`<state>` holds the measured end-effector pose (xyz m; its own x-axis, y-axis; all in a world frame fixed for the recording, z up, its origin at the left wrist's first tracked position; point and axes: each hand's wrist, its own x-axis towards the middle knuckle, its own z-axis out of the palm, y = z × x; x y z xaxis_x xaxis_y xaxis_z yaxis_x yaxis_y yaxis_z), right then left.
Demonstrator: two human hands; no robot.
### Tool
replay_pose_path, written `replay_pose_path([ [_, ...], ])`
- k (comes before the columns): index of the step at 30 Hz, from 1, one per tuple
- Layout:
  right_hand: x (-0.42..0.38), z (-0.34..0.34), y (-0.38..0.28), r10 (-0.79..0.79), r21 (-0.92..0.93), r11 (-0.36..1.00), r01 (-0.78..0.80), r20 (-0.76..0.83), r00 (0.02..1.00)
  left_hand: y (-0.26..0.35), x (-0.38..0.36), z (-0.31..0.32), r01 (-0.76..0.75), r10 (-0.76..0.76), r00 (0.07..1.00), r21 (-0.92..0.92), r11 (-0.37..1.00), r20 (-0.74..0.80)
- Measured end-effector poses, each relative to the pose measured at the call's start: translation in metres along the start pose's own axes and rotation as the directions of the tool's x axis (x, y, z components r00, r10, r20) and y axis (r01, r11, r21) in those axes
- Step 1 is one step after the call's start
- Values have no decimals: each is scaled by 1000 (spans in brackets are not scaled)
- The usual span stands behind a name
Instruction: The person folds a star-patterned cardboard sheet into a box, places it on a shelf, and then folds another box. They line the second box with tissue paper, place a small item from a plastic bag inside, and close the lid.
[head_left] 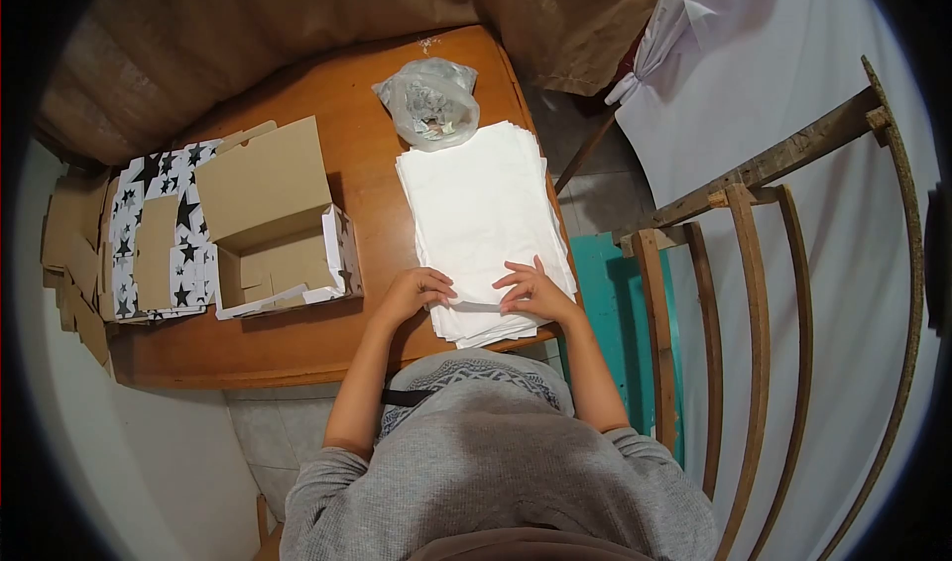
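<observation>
A thick stack of white paper sheets (pixel 486 199) lies at the right end of the wooden table, its edges uneven. Both hands are at the near end of the stack, where the top sheet's edge is lifted or curled up between them. My left hand (pixel 418 293) has its fingers bent over the left part of that edge, closed on the sheet. On the other side, my right hand (pixel 535 291) grips the same edge, with some fingers raised over the paper. The thumbs are partly hidden.
Beyond the stack sits a clear plastic bag (pixel 431 105) with greyish contents. An open cardboard box (pixel 278 229) stands left on the table (pixel 372 199), beside flattened star-printed boxes (pixel 159 229). A wooden rack (pixel 749 313) and a teal surface (pixel 605 303) are at right.
</observation>
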<state>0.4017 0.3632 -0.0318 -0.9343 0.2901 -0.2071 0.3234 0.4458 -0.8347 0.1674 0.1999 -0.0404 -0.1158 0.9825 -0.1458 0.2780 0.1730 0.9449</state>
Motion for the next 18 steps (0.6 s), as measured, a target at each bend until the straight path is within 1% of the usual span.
replay_pose_path([
  [4,0,1,2,1,8,1000,-1,-1,1000,-1,0,-1,39,-39,999,-70,997,1],
  [7,0,1,0,-1,-1,1000,1,-13,1000,3,1,-1,22,-22,1000,-55,998,5],
  [9,-1,2,-1,1,-4,1000,-1,-10,1000,3,1,0,-47,45,999,44,998,24],
  [10,0,1,-1,3,-8,1000,-3,-8,1000,3,1,0,-48,46,999,44,998,25],
  [12,0,2,0,0,-7,1000,0,-9,1000,6,0,1,-85,81,996,118,989,38],
  [15,0,2,1,-3,0,1000,3,-9,1000,5,1,0,-63,57,997,108,992,56],
  [18,-1,2,-1,-1,11,1000,1,-8,1000,-1,2,2,-76,73,996,87,993,45],
])
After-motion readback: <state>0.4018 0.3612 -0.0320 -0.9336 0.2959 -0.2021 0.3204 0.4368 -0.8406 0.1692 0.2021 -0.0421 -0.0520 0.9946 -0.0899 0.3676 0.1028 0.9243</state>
